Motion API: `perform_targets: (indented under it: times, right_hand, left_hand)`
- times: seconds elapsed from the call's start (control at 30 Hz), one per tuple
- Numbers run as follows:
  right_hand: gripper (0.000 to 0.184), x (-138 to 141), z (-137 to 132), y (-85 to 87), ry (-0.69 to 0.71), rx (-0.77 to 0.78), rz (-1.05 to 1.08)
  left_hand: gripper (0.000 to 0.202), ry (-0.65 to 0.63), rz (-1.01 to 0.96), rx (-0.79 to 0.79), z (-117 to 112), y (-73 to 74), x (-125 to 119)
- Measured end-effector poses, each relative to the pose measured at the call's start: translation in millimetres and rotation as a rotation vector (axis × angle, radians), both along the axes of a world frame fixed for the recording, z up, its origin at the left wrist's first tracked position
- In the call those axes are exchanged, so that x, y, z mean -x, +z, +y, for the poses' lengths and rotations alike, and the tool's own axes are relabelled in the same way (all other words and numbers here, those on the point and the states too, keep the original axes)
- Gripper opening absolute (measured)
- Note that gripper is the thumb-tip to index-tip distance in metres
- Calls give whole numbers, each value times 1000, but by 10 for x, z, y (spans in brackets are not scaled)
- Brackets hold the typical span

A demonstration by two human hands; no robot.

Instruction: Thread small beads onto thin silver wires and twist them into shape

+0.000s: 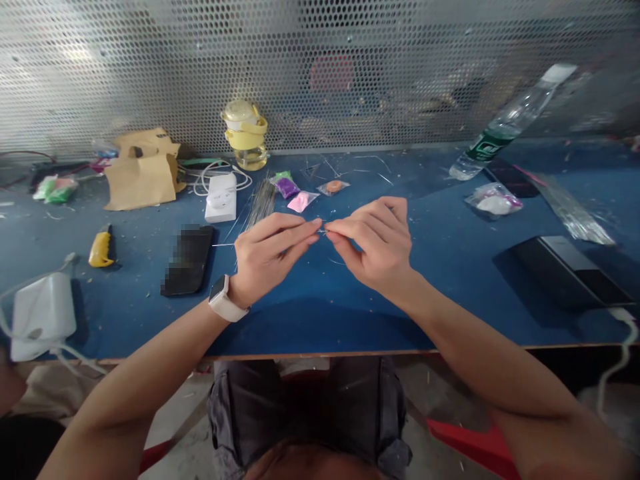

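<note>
Over the middle of the blue table, my left hand [277, 250] and my right hand [376, 241] meet fingertip to fingertip, each in a pinch. A thin silvery wire [323, 231] shows in the small gap between them; most of it is hidden by the fingers. Another straight wire end [223, 245] sticks out left of my left hand, and I cannot tell whether it is the same piece. Just behind my left hand lies a bundle of thin wires [263, 200]. Beyond the fingertips are small packets: purple [287, 187], pink [302, 201] and orange [333, 187].
Left are a black phone [189, 260], yellow cutter [101, 249], white power bank [44, 317], white box [221, 198], brown paper [143, 177] and yellow-lidded cup [246, 137]. Right are a tilted water bottle [510, 127], white packet [494, 199], bagged wires [575, 207] and black device [570, 273]. A perforated metal panel [190, 73] stands behind.
</note>
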State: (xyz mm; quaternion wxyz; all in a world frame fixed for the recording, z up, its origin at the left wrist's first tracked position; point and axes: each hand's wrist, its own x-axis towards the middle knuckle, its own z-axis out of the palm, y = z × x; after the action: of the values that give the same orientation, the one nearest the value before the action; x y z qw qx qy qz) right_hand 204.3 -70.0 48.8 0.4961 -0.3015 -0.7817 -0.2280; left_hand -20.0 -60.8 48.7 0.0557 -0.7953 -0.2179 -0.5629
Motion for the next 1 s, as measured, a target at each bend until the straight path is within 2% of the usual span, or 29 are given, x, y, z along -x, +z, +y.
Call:
perform_targets:
  times: [0.13,0.27,0.33,0.4,0.53,0.7,0.87,1.0]
  right_hand:
    - [10,-10,34,-18,-18,109,62]
    - [18,8,53,-14,67,244,196]
    - [20,29,44,-17,116,323,258]
    - [19,53,25,-27,140,375,282]
    - [17,95,-26,-38,186,414,299]
    - [20,115,-58,-14,251,494,352]
    - [18,96,-35,-32,248,507,325]
    - [17,60,5,-53,222,475,258]
  left_hand:
    - [3,54,-27,-33,-5,58,18]
    - [30,40,65,-72,-13,30,13]
    - [28,106,146,-79,-25,-16,-14]
    - [17,197,160,-43,-38,-59,-48]
    - [38,262,199,48,-35,-104,-84]
    - [20,248,330,9,15,-125,-59]
    - [29,334,446,-78,29,-111,-47]
    - [29,380,508,-121,24,-97,-35]
